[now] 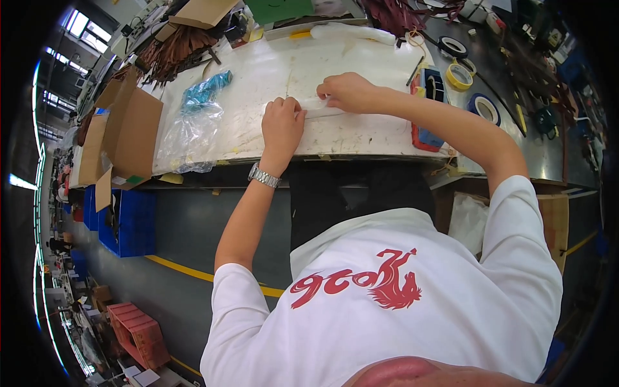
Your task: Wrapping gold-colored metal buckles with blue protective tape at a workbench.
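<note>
Over the white worktable (pixel 258 71), my left hand (pixel 282 124) has its fingers curled and pressed together, with a metal-band watch (pixel 264 175) on the wrist. My right hand (pixel 348 92) is a little farther out and to the right, fingers bent in a pinch. Between the two hands stretches a thin translucent plastic piece (pixel 317 111), pale against the tabletop; its exact kind is hard to make out. Both sets of fingertips appear to grip it. To the left of my left hand lie a clear plastic bag (pixel 190 138) and a teal packet (pixel 206 91).
An open cardboard box (pixel 132 129) stands at the table's left edge. On the right are a red-and-blue tape dispenser (pixel 429 106), a yellow tape roll (pixel 459 76) and a blue tape roll (pixel 484 108). Brown strips (pixel 174 55) are heaped at the back left. Blue bins (pixel 129 222) sit below.
</note>
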The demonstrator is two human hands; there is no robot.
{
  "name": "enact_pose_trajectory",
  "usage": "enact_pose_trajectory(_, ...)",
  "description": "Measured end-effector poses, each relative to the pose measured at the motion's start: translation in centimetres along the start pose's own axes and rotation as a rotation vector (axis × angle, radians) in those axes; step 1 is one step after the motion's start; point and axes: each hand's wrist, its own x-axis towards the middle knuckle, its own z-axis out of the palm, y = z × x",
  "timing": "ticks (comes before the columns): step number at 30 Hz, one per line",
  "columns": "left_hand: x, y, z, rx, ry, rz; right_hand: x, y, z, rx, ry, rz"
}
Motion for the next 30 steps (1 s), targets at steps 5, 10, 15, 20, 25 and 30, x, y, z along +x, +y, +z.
enact_pose_trajectory(5,0.1,0.5,0.5,0.082,-0.023,-0.14,1.1,-0.4,-0.3,-0.062,-0.046,-0.026)
enact_pose_trajectory(10,0.3,1.5,1.5,0.08,-0.026,-0.241,0.8,-0.4,0.7,-0.038,0.083,0.015)
enact_pose_trajectory(15,1.9,2.2,2.2,-0.205,-0.116,-0.365,0.5,-1.5,1.5,0.021,0.192,0.14)
enact_pose_trajectory(20,2.0,2.3,2.6,-0.245,-0.027,-0.35,0.8,-2.9,2.2,0.009,0.302,0.299)
enact_pose_trajectory(25,0.6,0.4,1.6,0.124,0.171,-0.12,-0.7,-2.6,3.6,0.044,0.324,0.364)
enact_pose_trajectory(30,2.4,-1.3,1.2,0.059,0.026,-0.005,-0.8,-2.0,4.7,0.047,0.497,0.241)
